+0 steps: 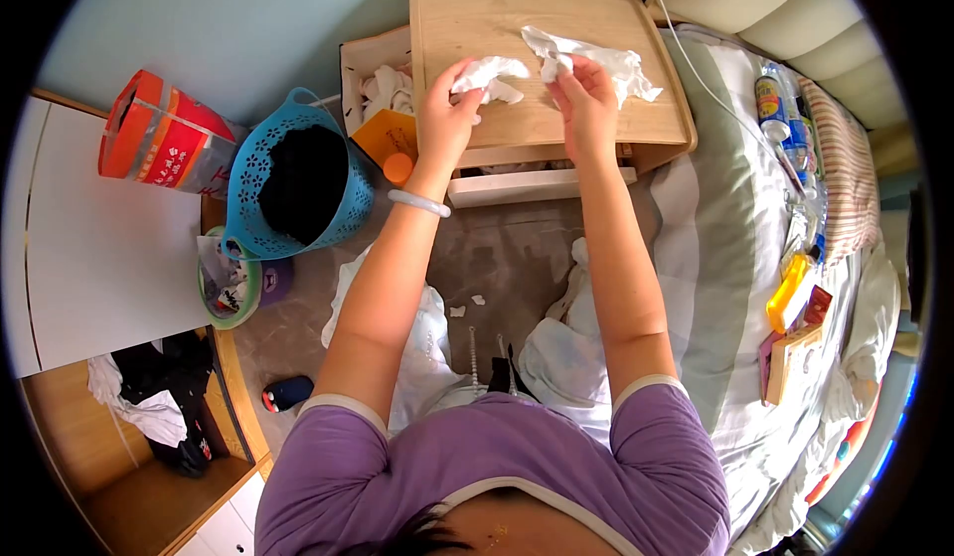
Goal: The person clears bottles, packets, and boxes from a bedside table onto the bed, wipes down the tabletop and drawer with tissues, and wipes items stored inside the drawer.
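Above the wooden nightstand (517, 4), my left hand (443, 114) is closed around a crumpled white tissue (494, 73), whose end sticks out to the right. My right hand (586, 109) pinches a second, longer piece of white tissue (628, 69) that spreads out over the nightstand's top on both sides of the fingers. The two pieces are apart from each other. Below my hands, the nightstand's drawer (542, 189) is pulled out a little, and its contents are mostly hidden.
Left of the nightstand are an open box (351, 69) of cloth, an orange-capped container (397, 167), a blue basket (348, 198) with dark contents and a waste bin (212, 298). White scraps (457, 312) lie on the floor. Right stands a bed (696, 248) with bottles (792, 293).
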`<state>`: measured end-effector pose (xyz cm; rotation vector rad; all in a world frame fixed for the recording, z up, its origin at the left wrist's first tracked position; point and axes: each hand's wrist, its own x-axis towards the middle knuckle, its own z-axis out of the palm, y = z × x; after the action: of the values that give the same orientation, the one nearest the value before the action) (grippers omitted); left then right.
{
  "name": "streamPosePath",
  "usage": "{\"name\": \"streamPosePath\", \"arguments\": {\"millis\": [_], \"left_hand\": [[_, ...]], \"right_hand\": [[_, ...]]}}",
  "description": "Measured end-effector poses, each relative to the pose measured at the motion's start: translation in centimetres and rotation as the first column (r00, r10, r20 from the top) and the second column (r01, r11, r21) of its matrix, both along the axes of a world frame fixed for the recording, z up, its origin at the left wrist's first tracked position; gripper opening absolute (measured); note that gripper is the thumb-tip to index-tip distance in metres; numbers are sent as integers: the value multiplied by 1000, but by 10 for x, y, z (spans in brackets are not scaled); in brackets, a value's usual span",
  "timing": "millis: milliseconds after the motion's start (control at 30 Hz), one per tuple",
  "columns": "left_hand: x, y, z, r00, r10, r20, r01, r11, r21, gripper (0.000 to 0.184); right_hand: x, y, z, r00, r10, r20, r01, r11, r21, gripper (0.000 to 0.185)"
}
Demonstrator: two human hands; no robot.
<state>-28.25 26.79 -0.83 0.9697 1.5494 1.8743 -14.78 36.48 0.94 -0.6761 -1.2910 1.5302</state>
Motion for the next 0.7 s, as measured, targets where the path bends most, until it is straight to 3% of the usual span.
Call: {"name": "streamPosePath", "arguments": {"millis": [33, 67, 167, 300, 333, 500, 600, 633, 700], "left_hand": [[2, -1, 4, 989, -27, 149, 21, 999, 38, 34], [1, -1, 3, 974, -50, 220, 36, 997, 64, 30], [-7, 0, -1, 900, -125, 417, 67, 986, 150, 24], [-2, -5, 14, 924, -73, 374, 26, 991, 129, 28], [-1, -5, 16, 928, -63, 367, 18, 992, 125, 29], [4, -8, 26, 947, -101, 304, 42, 980, 194, 34], [6, -15, 32, 826, -381, 415, 295, 920, 256, 42], [9, -15, 33, 782, -411, 468, 307, 908, 285, 43], [17, -16, 34, 684, -465, 562, 318, 884, 343, 44]], "right_hand": [[4, 1, 2, 950, -145, 278, 46, 942, 333, 39], [6, 1, 3, 809, -357, 467, -18, 779, 627, 45], [6, -6, -3, 757, -365, 543, -141, 719, 680, 59], [-6, -25, 7, 857, -135, 498, -219, 778, 588, 52], [-9, -28, 5, 867, -151, 474, -197, 771, 605, 48], [-17, -45, 22, 912, 60, 406, -222, 905, 364, 44], [-19, -45, 21, 928, 235, 289, -289, 943, 162, 37], [-19, -44, 19, 926, 289, 242, -320, 942, 97, 35], [-14, -47, 27, 918, 191, 348, -269, 944, 193, 31]]}}
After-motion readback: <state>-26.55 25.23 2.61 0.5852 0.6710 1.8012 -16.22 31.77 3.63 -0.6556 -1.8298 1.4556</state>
